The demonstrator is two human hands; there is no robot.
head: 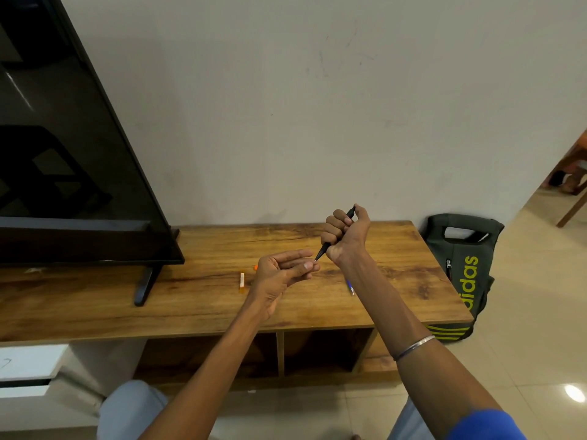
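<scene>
My right hand (344,238) grips a black pen (324,249) in a fist above the wooden TV cabinet (206,300), thumb on its top end, tip pointing down and left. My left hand (282,274) is held palm up just left of the tip. Its thumb and forefinger pinch something very small right at the pen's tip; what it is cannot be made out. An orange and white pen barrel (242,282) lies on the cabinet left of my left hand. A small orange piece (255,267) shows behind that hand. A blue pen refill (350,286) lies beside my right forearm.
A large black TV (63,154) stands on the cabinet's left half, one foot (144,285) near the middle. A dark backpack (463,268) with yellow lettering leans against the cabinet's right end. Open shelves lie below the top. My knees show at the bottom.
</scene>
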